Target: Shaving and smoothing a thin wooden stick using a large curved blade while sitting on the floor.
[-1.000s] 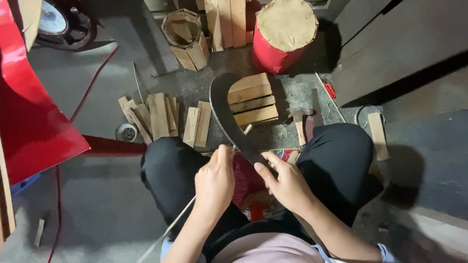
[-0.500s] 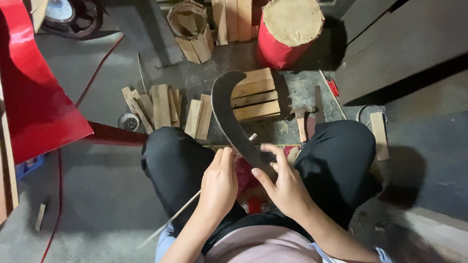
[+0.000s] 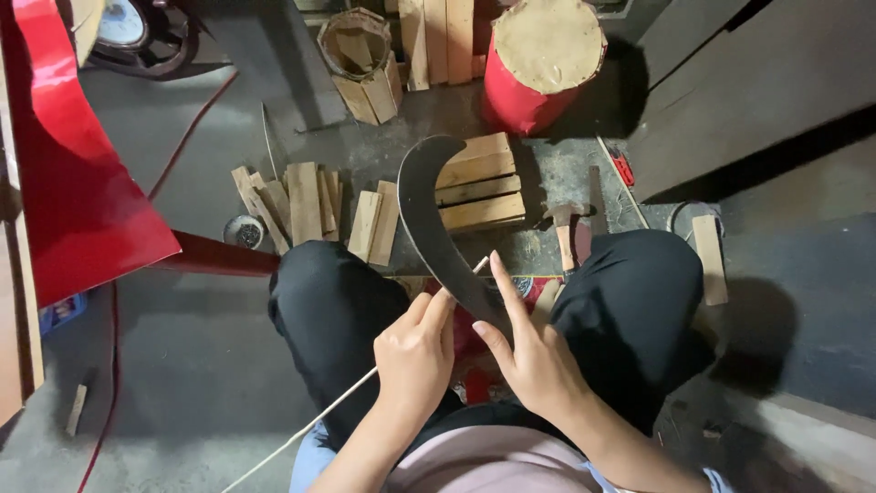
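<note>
Seated on the workshop floor beside a red drum (image 3: 540, 64) and scattered wood offcuts (image 3: 306, 205), a person pares a thin bamboo strip (image 3: 342, 406) against a curved black blade (image 3: 436, 228) held over the knees. The right hand (image 3: 534, 361) is closed around the blade's lower end, forefinger extended; the left hand (image 3: 415, 351) pinches the strip at the edge. Drawing it through evenly looks the next demand.

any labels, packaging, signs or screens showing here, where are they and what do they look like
Printed blue package or label: far left edge, under the red sheet; small, partly hidden.
Printed red mat: on the floor between the knees, behind the curved blade; red with pale markings, mostly covered.
No signs or screens visible.
</note>
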